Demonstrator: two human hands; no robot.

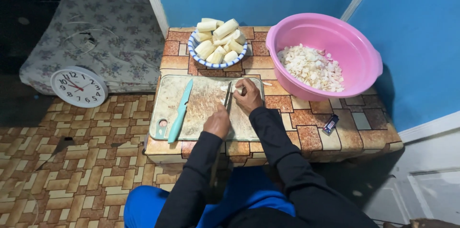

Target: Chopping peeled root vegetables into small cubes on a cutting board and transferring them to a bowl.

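My left hand (218, 121) grips a dark-bladed knife (228, 96) whose blade runs up the worn cutting board (201, 113). Just right of the blade, my right hand (248, 94) presses down on a small pale peeled root piece (235, 88) at the board's top right. A teal-handled knife (180, 112) lies loose on the board's left side. Behind the board stands a blue-rimmed plate (193, 51) piled with peeled root chunks (219, 40). A pink bowl (363, 62) at the right holds many small white cut pieces (312, 67).
The low table (306, 125) has a brick-pattern cover; a small dark-blue object (330, 123) lies near its right front edge. A white wall clock (79, 87) leans against a floral mattress (105, 31) on the left. Blue walls close off the back and right.
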